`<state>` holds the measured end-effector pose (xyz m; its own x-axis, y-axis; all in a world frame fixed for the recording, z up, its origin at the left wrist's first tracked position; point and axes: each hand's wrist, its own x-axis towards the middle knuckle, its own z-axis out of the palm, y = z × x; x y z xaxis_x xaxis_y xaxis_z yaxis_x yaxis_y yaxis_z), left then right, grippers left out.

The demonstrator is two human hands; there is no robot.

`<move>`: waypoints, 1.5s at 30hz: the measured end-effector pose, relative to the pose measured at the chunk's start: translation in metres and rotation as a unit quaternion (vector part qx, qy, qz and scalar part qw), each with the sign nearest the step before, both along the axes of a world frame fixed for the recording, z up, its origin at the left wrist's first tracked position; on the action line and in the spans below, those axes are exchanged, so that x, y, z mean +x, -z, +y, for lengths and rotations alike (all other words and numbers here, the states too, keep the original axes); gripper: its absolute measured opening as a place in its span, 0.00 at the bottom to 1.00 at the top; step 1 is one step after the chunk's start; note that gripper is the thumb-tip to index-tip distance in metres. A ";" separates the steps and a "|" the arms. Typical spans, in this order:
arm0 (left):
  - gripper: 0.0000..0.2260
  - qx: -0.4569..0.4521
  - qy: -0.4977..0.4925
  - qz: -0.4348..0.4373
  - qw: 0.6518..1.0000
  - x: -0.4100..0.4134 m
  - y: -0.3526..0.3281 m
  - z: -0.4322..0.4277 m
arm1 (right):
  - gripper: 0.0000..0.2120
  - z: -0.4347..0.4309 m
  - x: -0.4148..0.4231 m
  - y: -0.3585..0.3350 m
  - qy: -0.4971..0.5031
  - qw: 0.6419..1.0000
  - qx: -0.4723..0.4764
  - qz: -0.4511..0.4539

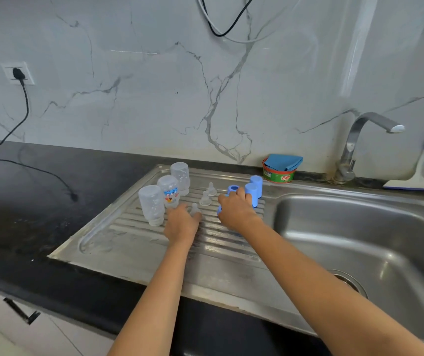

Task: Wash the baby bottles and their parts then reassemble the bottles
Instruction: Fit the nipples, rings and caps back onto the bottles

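Left hand [181,223] pinches near teat [194,208], right hand [234,211] curls on a blue collar [219,209] (grip partly hidden); a knuckle could topple upturned bottles [170,191] just left.

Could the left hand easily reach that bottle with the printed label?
Probably yes. The left hand is right beside the printed bottle, with nothing between them, though its fingers seem to hold a clear teat.
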<state>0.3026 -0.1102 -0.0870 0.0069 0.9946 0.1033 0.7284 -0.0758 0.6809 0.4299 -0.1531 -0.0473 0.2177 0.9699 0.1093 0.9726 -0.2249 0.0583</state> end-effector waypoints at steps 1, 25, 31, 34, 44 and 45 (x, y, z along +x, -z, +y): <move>0.20 0.006 -0.005 0.003 1.000 0.001 0.002 0.002 | 0.15 0.002 -0.001 0.002 0.001 1.000 -0.006 -0.007; 0.09 -0.018 0.137 -0.398 0.907 0.056 -0.048 -0.037 | 0.13 -0.076 0.071 -0.052 0.101 0.890 0.256 0.365; 0.03 -0.084 0.277 -0.340 0.895 0.126 -0.072 -0.080 | 0.04 -0.142 0.139 -0.087 0.117 0.715 0.288 0.626; 0.06 -0.026 0.309 -0.290 0.905 0.152 -0.068 -0.092 | 0.06 -0.167 0.163 -0.095 0.047 0.497 0.319 0.806; 0.17 0.006 0.278 -0.069 0.958 0.177 -0.022 -0.118 | 0.05 -0.185 0.178 -0.005 0.290 0.721 0.093 0.622; 0.17 0.006 0.271 -0.083 0.959 0.177 -0.022 -0.119 | 0.09 -0.183 0.177 -0.007 0.277 0.696 0.115 0.652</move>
<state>0.4798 -0.2288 -0.0652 0.5050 0.8485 0.1581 0.4619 -0.4205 0.7809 0.6067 -0.3357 -0.0403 0.6112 0.6870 -0.3930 -0.0761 -0.4433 -0.8932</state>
